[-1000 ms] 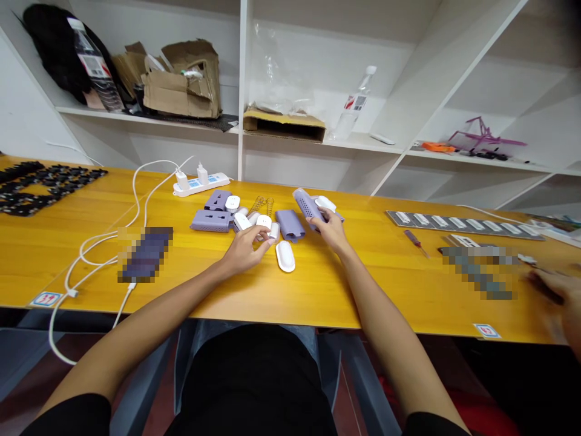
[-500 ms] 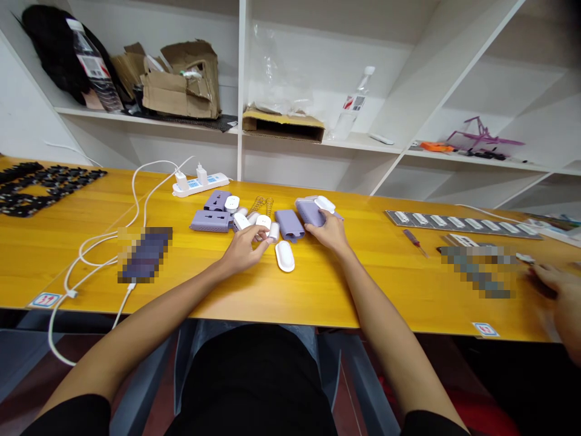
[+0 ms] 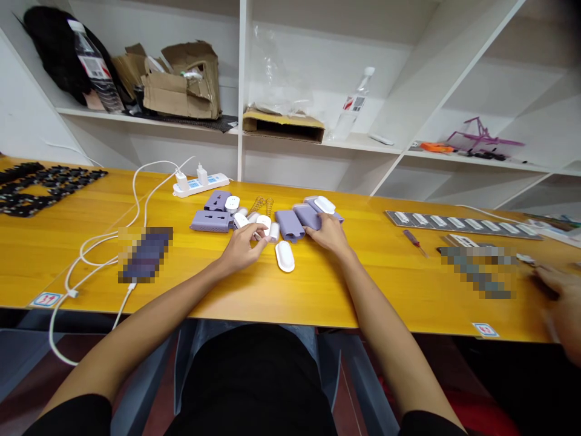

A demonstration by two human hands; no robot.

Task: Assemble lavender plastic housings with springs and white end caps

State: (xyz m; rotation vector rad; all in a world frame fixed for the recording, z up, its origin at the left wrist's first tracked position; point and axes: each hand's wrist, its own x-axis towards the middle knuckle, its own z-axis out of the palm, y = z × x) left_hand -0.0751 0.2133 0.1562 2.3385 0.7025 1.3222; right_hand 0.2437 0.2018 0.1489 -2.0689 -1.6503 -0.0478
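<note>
My right hand [image 3: 330, 233] is closed around a purple plastic housing [image 3: 307, 215], thumb at its near edge; the far fingers are partly hidden. A white oval-ended cap [image 3: 324, 204] lies on another purple piece just beyond these fingers. My left hand [image 3: 245, 245] has thumb and fingertips curled together beside a small pale cylindrical part [image 3: 274, 232]; what they pinch, if anything, is unclear. Between the hands sits a purple sleeve-like housing [image 3: 289, 224], with a white oval cover [image 3: 285, 256] in front. White socket pieces [image 3: 262, 224] and slotted purple housings [image 3: 211, 221] cluster by my left hand.
Coiled metal springs [image 3: 269, 207] lie behind the parts. A power strip [image 3: 201, 184], white cables and a blurred-out phone [image 3: 145, 255] are on the left. To the right are a screwdriver [image 3: 413, 240], a strip of white pieces [image 3: 463, 224] and another person's hand [image 3: 563, 297].
The purple housing in my right hand has come down and left, close against the purple sleeve-like housing. My left hand has shifted only slightly.
</note>
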